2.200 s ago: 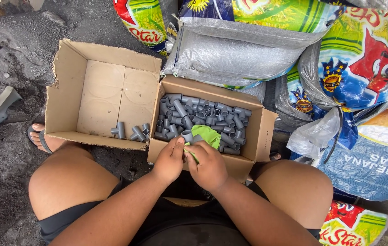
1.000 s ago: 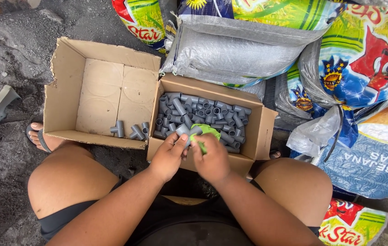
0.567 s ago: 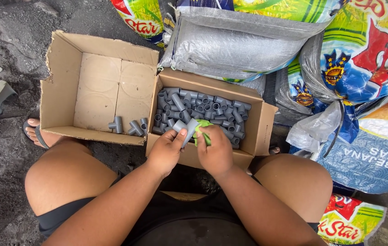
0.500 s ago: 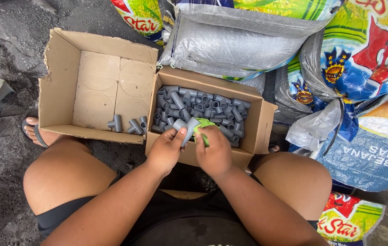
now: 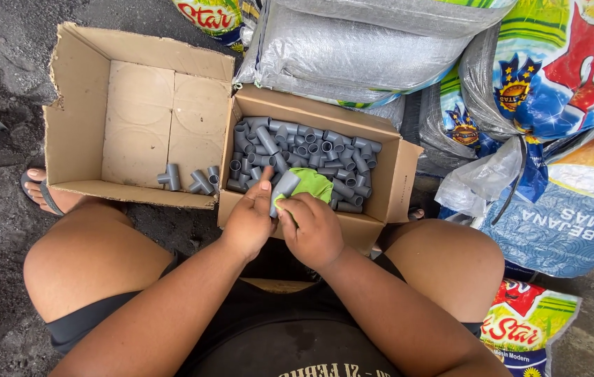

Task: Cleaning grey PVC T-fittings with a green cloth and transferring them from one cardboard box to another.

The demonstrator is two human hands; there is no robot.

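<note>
While your left hand [image 5: 249, 222] is pinching the grey pipe fitting [image 5: 284, 188] by its barrel, a stiff and light piece, your right hand [image 5: 313, 230] is clamping the soft green cloth [image 5: 313, 184] against it, over the near edge of the full cardboard box [image 5: 391, 183].

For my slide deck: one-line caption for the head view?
Left hand holds a grey pipe fitting; right hand wipes it with a green cloth.
</note>
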